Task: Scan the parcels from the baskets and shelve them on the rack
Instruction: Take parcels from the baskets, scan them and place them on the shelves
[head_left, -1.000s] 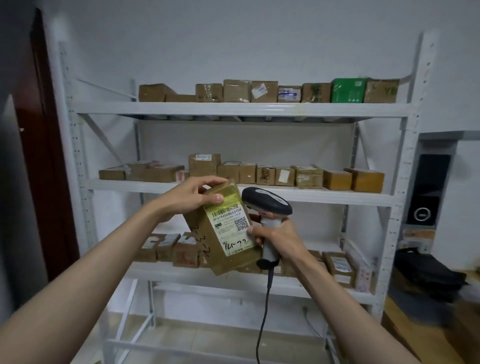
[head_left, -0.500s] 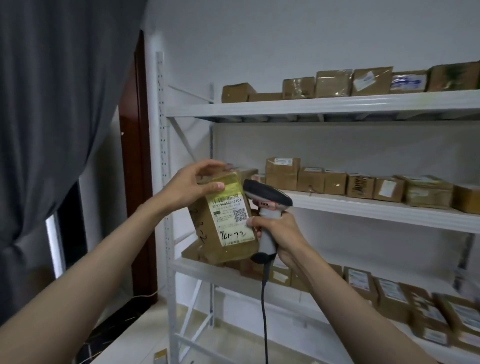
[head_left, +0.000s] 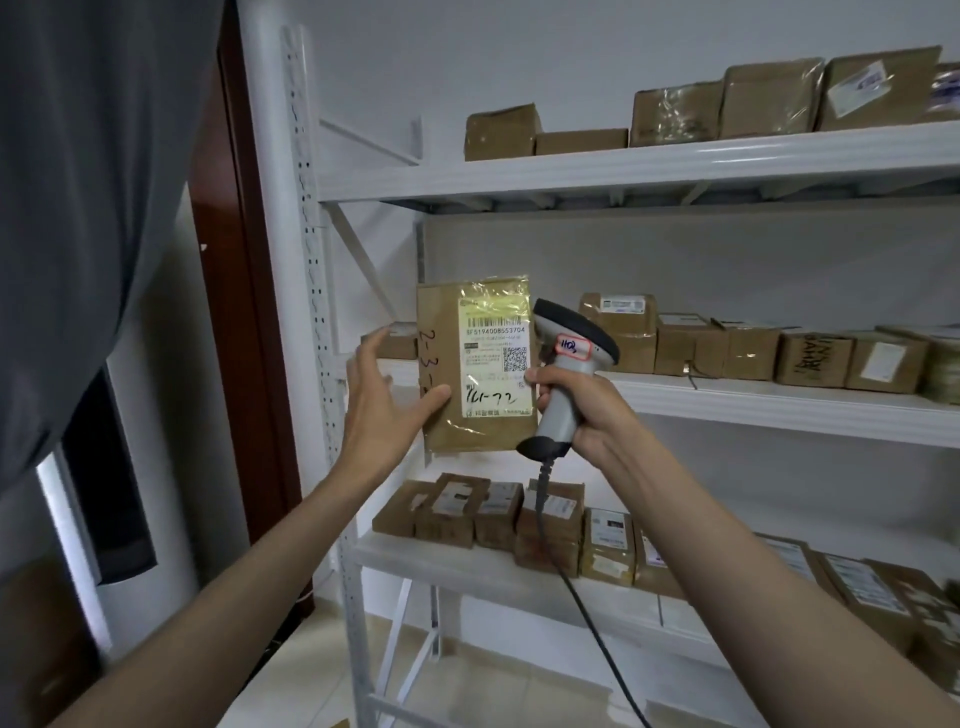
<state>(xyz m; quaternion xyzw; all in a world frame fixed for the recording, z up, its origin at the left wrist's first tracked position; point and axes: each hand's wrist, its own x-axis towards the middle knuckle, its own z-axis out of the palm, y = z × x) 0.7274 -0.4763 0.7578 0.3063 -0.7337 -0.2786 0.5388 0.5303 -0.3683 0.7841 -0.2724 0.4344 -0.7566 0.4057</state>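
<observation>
A flat brown parcel (head_left: 475, 366) with a white label, a barcode and handwritten marks stands upright in front of the left end of the rack's middle shelf (head_left: 753, 405). My left hand (head_left: 379, 410) holds it from its left side, the thumb pressed on the front and the fingers spread behind its edge. My right hand (head_left: 587, 410) grips the handle of a grey and black barcode scanner (head_left: 571, 332) right beside the parcel, and one fingertip touches the parcel's right edge.
The white metal rack (head_left: 311, 260) carries several brown parcels on its top (head_left: 675, 109), middle (head_left: 727, 348) and lower (head_left: 519, 514) shelves. The scanner cable (head_left: 587, 613) hangs down. A grey curtain (head_left: 93, 208) and a dark door frame (head_left: 244, 312) are at the left.
The view has swung left and closer to the rack's left end. The parcel now stands upright, and my left hand has shifted from its top to its lower left side.
</observation>
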